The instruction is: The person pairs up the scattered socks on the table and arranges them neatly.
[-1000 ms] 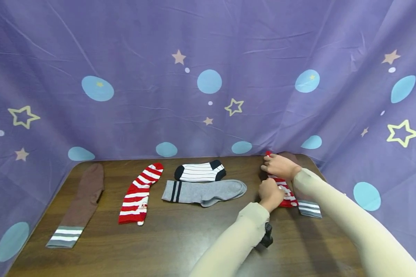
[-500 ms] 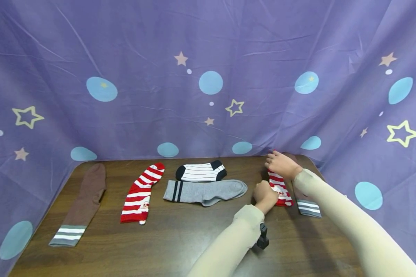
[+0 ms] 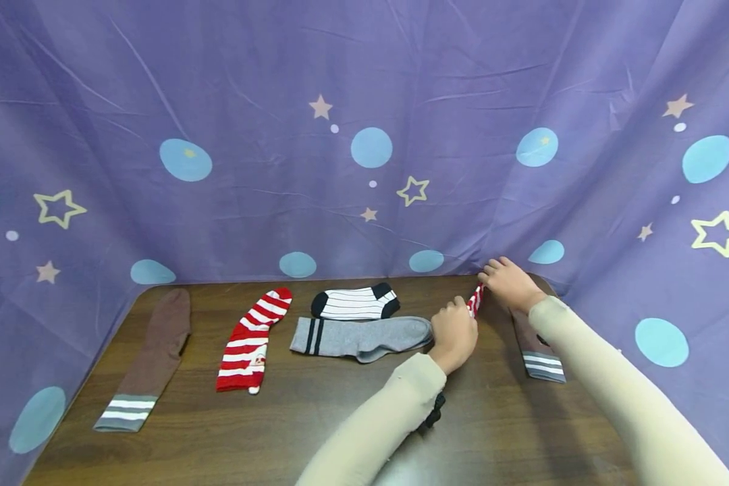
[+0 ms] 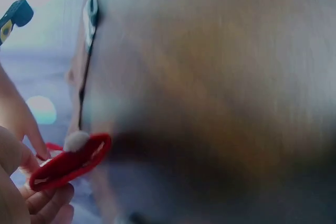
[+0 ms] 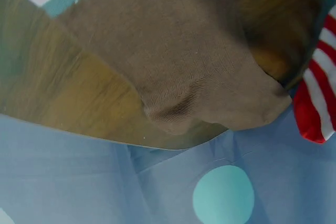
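A red-and-white striped sock (image 3: 476,302) is stretched between my two hands. My left hand (image 3: 455,332) grips its cuff end, and the fingers curl round the red cuff (image 4: 73,162) beside a white pompom (image 4: 76,141) in the left wrist view. My right hand (image 3: 509,282) pinches the other end near the back of the table; the striped toe (image 5: 313,111) shows at the right edge of the right wrist view. Under the right forearm lies a brown sock (image 3: 525,331) with a grey-and-white cuff, partly hidden by that arm.
On the wooden table (image 3: 267,439), a second brown sock (image 3: 154,351) lies far left, then another red striped sock (image 3: 247,341). A white-and-black ankle sock (image 3: 352,303) lies behind a grey sock (image 3: 346,337), close to my left hand. A purple curtain (image 3: 249,202) borders the back.
The striped sock lay flat beside the right brown sock; now it is drawn up between both hands. My left hand has moved left and my right hand slightly right.
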The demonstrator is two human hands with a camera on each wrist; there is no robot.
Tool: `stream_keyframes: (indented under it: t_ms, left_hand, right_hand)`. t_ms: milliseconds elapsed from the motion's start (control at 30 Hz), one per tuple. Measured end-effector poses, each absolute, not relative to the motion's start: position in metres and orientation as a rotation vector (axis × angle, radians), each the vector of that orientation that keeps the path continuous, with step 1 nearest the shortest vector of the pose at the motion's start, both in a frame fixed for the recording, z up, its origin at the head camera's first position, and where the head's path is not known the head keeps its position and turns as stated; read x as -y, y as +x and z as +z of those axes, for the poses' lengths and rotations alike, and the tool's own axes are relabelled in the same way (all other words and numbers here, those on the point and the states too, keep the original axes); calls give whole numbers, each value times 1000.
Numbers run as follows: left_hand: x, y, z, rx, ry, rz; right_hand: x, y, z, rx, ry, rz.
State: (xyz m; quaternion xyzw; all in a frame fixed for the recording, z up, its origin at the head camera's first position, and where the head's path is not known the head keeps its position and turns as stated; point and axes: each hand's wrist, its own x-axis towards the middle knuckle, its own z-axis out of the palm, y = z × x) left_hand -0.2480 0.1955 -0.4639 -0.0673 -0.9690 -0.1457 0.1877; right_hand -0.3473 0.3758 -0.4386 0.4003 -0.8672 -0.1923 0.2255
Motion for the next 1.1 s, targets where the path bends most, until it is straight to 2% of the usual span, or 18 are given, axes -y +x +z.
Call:
stream_keyframes:
  t_ms: [333, 667, 1100]
  left_hand:
    - [-145, -264, -429, 2324, -491, -46]
    - [-77, -278, -405, 2248, -665, 71]
    - [1, -286, -375, 2239, -682, -406]
  right_hand:
    - [-368, -342, -419, 2225, 822, 8]
    - [-347, -331, -404, 2102, 754, 179]
    - [-296, -319, -374, 1983, 786, 338]
